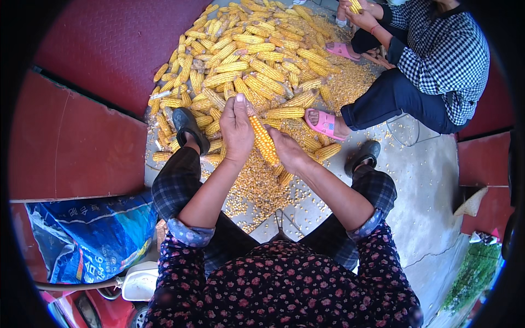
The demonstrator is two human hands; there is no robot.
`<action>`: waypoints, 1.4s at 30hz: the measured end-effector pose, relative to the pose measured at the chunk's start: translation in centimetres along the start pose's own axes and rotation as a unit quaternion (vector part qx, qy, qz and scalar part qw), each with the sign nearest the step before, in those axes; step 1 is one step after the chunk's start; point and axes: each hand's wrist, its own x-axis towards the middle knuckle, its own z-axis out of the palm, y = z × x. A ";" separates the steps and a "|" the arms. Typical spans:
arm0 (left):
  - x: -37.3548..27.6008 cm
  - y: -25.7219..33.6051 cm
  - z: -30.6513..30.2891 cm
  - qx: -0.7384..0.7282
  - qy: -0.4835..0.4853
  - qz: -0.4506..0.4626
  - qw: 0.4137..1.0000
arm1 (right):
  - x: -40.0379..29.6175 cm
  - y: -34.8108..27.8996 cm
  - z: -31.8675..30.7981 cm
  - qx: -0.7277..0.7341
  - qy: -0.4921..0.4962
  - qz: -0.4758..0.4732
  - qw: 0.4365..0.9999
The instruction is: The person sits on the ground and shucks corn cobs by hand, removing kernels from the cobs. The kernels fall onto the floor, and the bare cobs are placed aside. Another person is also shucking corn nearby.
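Note:
Between my two hands is a tilted ear of yellow corn (pixel 263 141), its kernels in place on the side facing me. My left hand (pixel 238 133) grips its upper end, the thumb lying along the husk end. Around the lower right side curl the fingers of my right hand (pixel 287 151), partly hidden by the ear. Below and beyond them spreads a large heap of dried corn ears (pixel 250 61). Loose kernels (pixel 254 188) lie thick on the floor under my hands and between my feet.
At the right a seated co-worker (pixel 439 61) holds another corn ear (pixel 355 5); one pink sandal (pixel 324 124) rests against the heap. Red metal panels (pixel 78 139) border the left, above a blue printed sack (pixel 94 238). More kernels scatter over the concrete floor (pixel 426 176).

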 end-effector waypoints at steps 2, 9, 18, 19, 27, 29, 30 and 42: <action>0.3 -0.2 0.0 -0.025 0.011 -0.006 1.000 | 0.4 0.1 -0.2 0.099 0.010 0.074 0.992; 2.2 -0.7 -0.9 -0.090 0.041 -0.032 0.995 | -1.2 -1.8 -0.8 -0.091 -0.037 -0.037 0.994; 2.0 -1.6 -1.0 -0.153 0.035 -0.081 0.984 | -0.7 -1.1 0.0 -0.004 -0.033 0.032 0.999; 1.9 -1.2 -0.9 -0.138 0.030 -0.071 0.987 | -0.6 -0.9 0.0 -0.004 -0.022 0.039 0.999; 2.2 -0.9 -1.3 -0.190 0.001 -0.099 0.977 | -0.4 -0.2 0.2 0.102 -0.010 0.075 0.992; 2.9 -1.6 -1.6 -0.203 0.016 -0.099 0.974 | -0.6 -0.4 -0.4 0.085 -0.043 0.082 0.992; 2.6 0.3 -1.3 -0.189 0.032 -0.082 0.978 | -0.6 -0.8 -1.2 0.053 -0.070 0.084 0.993; 3.2 -1.4 -1.9 -0.266 0.092 -0.149 0.948 | -2.1 -2.3 0.8 0.055 -0.064 0.009 0.996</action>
